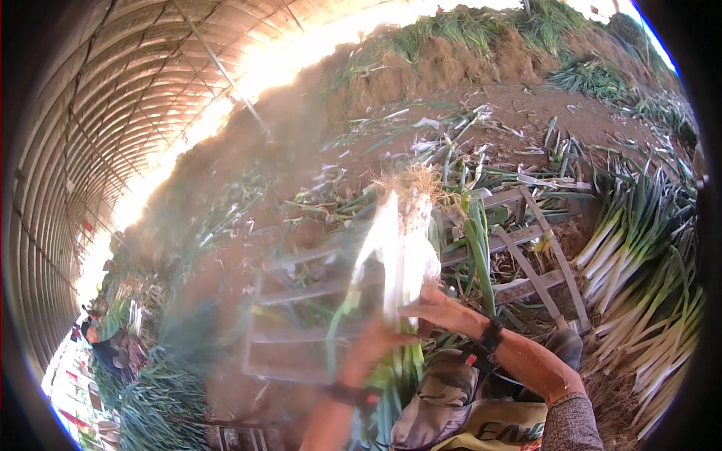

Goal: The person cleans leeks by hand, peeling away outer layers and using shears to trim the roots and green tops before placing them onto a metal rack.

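A bunch of leeks stands upright in front of me, roots at the top and green leaves hanging below. My right hand is closed around the white stalks from the right side. Against their left side, lower down, is my left hand. Motion smears its fingers, so I cannot make out whether it grips. Loose outer leaves dangle to the left of the bunch. A dark band sits on each wrist.
Metal frames lie on the soil ahead among leaf scraps. Trimmed leeks are piled at the right. Unpeeled leeks form a long heap at the back. Greens and another person are at the left. A yellow bag is near my lap.
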Demonstrator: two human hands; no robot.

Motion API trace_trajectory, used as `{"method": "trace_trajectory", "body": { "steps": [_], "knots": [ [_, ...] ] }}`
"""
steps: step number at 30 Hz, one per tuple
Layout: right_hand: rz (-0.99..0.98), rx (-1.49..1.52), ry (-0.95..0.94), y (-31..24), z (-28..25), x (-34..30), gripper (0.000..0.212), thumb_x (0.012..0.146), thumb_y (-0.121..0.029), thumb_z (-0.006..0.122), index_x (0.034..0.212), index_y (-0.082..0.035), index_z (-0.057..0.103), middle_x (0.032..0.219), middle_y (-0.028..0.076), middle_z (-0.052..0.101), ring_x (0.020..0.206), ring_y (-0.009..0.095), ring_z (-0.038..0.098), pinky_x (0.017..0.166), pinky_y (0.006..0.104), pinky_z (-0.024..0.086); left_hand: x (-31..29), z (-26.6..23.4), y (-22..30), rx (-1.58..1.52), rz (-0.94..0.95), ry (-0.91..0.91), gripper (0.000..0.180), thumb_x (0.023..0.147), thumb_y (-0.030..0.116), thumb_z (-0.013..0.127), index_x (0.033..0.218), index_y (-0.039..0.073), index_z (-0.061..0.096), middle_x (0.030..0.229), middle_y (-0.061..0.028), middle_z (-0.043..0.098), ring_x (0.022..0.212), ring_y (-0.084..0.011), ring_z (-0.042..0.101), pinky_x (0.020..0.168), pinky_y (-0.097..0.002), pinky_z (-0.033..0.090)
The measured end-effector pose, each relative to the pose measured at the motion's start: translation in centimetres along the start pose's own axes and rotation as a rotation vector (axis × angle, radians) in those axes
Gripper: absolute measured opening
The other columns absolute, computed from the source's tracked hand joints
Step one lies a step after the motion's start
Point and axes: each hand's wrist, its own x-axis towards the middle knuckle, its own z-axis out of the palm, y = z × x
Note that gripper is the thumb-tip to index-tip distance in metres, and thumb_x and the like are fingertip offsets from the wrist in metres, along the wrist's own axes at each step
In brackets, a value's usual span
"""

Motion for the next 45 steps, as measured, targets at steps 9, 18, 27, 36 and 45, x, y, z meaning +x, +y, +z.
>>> {"method": "trace_trajectory", "body": {
  "steps": [9,18,27,36,45],
  "knots": [
    [0.109,-0.319,-0.067,-1.2,0.4,-1.4,0.043,0.094,-0.036,0.066,0.110,0.004,0.063,0.077,0.007,0.063,0.063,0.013,0.057,0.056,0.0274,0.045,-0.1,3.5,1.0,-0.036,0.100,0.149,0.042,0.078,0.018,0.082,0.114,0.002,0.068,0.102,-0.0078,0.073,0.089,-0.0159,0.069,0.075,-0.0286,0.057],
    [-0.677,-0.366,-0.013,2.4,-0.9,-0.7,0.048,0.098,-0.026,0.058,0.138,-0.002,0.047,0.111,0.001,0.066,0.068,0.015,0.063,0.058,0.0289,0.054,-1.9,1.8,0.8,0.124,-0.025,0.116,0.031,0.088,0.017,0.072,0.113,-0.001,0.068,0.097,-0.0041,0.072,0.083,-0.0119,0.067,0.070,-0.0266,0.055],
    [-0.853,-0.813,0.428,3.3,0.0,-2.1,0.044,0.088,-0.035,0.069,0.069,0.004,0.058,0.060,0.013,0.054,0.057,0.017,0.060,0.049,0.0337,0.048,-1.3,4.4,-0.1,0.021,-0.057,0.073,0.039,0.075,0.000,0.073,0.114,0.001,0.064,0.096,-0.0056,0.067,0.083,-0.0140,0.062,0.073,-0.0298,0.052],
    [-0.132,-0.530,0.477,-1.2,-2.8,-4.7,0.060,0.087,-0.036,0.073,0.125,0.001,0.046,0.073,0.009,0.064,0.063,0.015,0.063,0.052,0.0294,0.051,-2.5,3.8,1.7,0.563,0.016,0.311,0.055,0.075,0.026,0.083,0.121,0.005,0.060,0.096,-0.0111,0.072,0.080,-0.0182,0.069,0.071,-0.0345,0.057],
    [-0.369,-0.120,0.590,6.5,-14.1,0.4,0.017,0.090,-0.009,0.059,0.099,-0.004,0.072,0.084,0.004,0.071,0.070,0.013,0.065,0.059,0.0264,0.051,-5.0,1.9,0.4,0.932,-0.253,0.154,0.065,0.067,0.029,0.081,0.121,0.001,0.056,0.099,-0.0215,0.070,0.090,-0.0384,0.068,0.079,-0.0445,0.055]
  ]
}}
